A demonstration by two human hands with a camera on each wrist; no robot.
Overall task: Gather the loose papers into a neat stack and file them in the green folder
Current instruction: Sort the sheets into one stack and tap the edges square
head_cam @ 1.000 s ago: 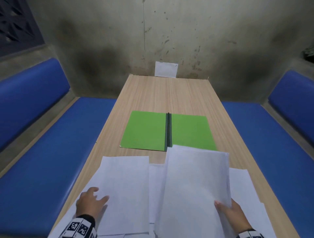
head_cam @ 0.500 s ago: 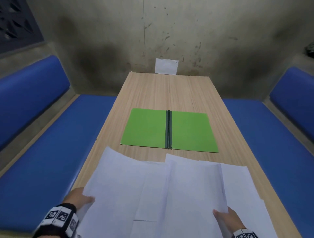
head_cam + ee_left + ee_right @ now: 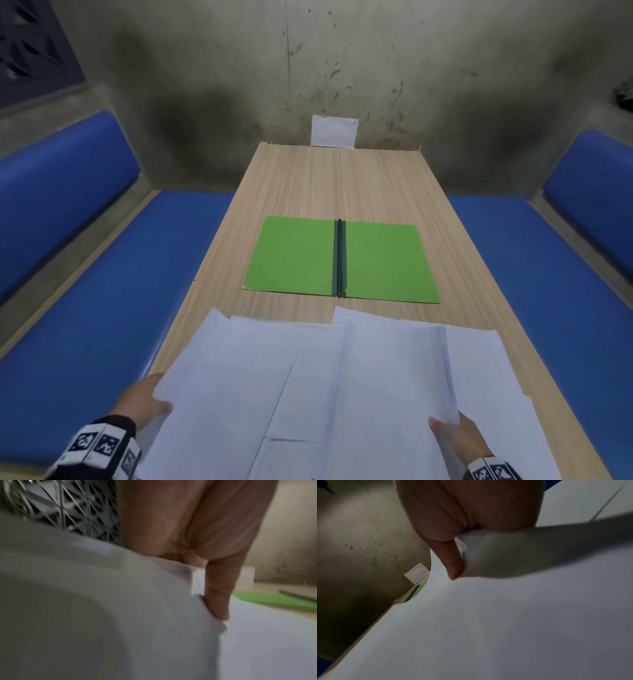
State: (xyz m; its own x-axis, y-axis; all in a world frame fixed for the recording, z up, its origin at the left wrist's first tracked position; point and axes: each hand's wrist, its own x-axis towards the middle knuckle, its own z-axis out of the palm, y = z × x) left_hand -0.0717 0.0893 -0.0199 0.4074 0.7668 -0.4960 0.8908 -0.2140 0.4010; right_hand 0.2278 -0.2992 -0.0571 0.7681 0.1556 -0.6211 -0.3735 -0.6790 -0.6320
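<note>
Loose white papers (image 3: 308, 394) lie fanned and overlapping across the near end of the wooden table (image 3: 342, 185), thin and floppy (best taken by their edges), as the left hand (image 3: 144, 401) pinches one sheet's corner and the right hand (image 3: 452, 435) pinches another bundle; the green folder (image 3: 291, 257) lies open just beyond.

You face a stained grey concrete wall (image 3: 342, 61), dark smudges low along it, with a thin vertical line running down it. A small white sheet (image 3: 334, 131) is stuck to the wall just above the far end of the long wood-grain surface (image 3: 335, 185). Blue padded benches (image 3: 102, 325) flank you on both sides, with blue backrests (image 3: 51, 192). A dark lattice grille (image 3: 30, 48) sits upper left. Light is dim.
</note>
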